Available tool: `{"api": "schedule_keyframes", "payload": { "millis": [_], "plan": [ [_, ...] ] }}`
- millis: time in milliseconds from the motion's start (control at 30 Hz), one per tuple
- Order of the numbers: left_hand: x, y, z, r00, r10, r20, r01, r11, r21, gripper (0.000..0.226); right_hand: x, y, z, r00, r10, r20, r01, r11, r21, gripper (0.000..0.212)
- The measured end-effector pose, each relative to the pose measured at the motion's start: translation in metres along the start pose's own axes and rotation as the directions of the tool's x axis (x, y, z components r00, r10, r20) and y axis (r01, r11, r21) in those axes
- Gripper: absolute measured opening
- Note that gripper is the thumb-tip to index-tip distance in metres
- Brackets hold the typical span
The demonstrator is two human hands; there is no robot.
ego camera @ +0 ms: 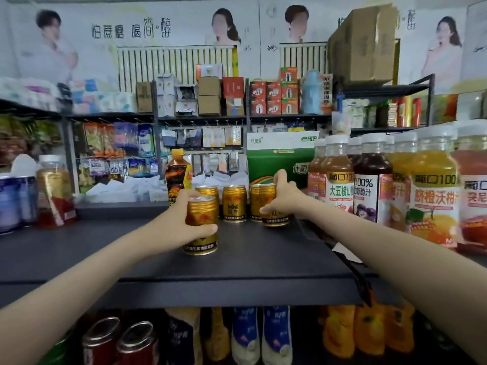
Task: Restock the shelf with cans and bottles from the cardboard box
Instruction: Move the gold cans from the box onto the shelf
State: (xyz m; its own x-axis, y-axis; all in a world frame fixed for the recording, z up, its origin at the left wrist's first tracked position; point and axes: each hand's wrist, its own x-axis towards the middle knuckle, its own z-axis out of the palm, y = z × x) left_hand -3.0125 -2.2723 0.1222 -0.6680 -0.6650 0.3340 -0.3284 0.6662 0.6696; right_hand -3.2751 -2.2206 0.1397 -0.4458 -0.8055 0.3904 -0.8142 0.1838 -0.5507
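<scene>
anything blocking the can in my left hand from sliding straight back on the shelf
Yes. A rear can stands directly behind the held can in the left hand, and a dark bottle stands behind that one, so straight back looks blocked.

Left hand [179, 219]: grips a gold can [203, 212] standing upright on the dark shelf [131, 254].
Right hand [284, 196]: grips a second gold can [267, 196], farther back.
Between the hands: more gold cans [234, 202], upright.
Right side: white-capped juice bottles [432, 196] in rows.
Behind the cans: orange-capped dark bottle [178, 175]; green carton [279, 159].
</scene>
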Motion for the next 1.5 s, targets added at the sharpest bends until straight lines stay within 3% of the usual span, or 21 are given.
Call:
{"api": "schedule_keyframes", "payload": {
  "millis": [100, 300, 467, 567, 700, 900, 1133, 1333, 1500],
  "plan": [
    [0.0, 0.002, -0.011, 0.999, 0.045, 0.011, -0.045, 0.999, -0.012, 0.075, -0.001, 0.001, 0.005, 0.999, -0.001, 0.035, 0.002, 1.0, -0.027, 0.085],
    [0.001, -0.002, -0.013, 0.99, 0.133, 0.042, -0.136, 0.988, 0.07, 0.076, -0.007, -0.01, -0.002, 0.98, -0.154, 0.129, 0.189, 0.923, -0.334, 0.076],
    [0.007, -0.006, -0.016, 0.983, 0.172, 0.067, -0.179, 0.978, 0.108, 0.073, -0.012, -0.008, -0.004, 0.99, -0.132, 0.046, 0.14, 0.909, -0.393, 0.072],
    [0.013, -0.008, -0.019, 0.976, 0.192, 0.101, -0.204, 0.969, 0.136, 0.069, -0.011, -0.009, -0.002, 0.996, -0.089, 0.019, 0.085, 0.831, -0.549, 0.068],
    [0.022, -0.014, -0.018, 0.974, 0.207, 0.092, -0.221, 0.96, 0.173, 0.068, -0.008, -0.011, 0.003, 0.993, -0.108, -0.042, 0.047, 0.706, -0.707, 0.047],
    [0.03, -0.023, -0.019, 0.969, 0.233, 0.076, -0.244, 0.949, 0.2, 0.073, 0.003, -0.008, 0.004, 0.995, -0.064, -0.078, -0.007, 0.723, -0.69, 0.037],
    [0.038, -0.035, -0.022, 0.97, 0.226, 0.086, -0.239, 0.948, 0.209, 0.076, 0.013, -0.012, 0.005, 0.995, -0.087, -0.052, 0.03, 0.741, -0.671, 0.034],
    [0.046, -0.038, -0.02, 0.977, 0.2, 0.08, -0.214, 0.944, 0.249, 0.073, 0.018, -0.008, 0.008, 0.986, -0.163, -0.036, 0.069, 0.595, -0.801, 0.029],
    [0.048, -0.041, -0.025, 0.986, 0.159, 0.057, -0.168, 0.95, 0.264, 0.08, 0.03, -0.004, 0.008, 0.988, -0.156, 0.006, 0.089, 0.531, -0.843, 0.042]
  ]
}}
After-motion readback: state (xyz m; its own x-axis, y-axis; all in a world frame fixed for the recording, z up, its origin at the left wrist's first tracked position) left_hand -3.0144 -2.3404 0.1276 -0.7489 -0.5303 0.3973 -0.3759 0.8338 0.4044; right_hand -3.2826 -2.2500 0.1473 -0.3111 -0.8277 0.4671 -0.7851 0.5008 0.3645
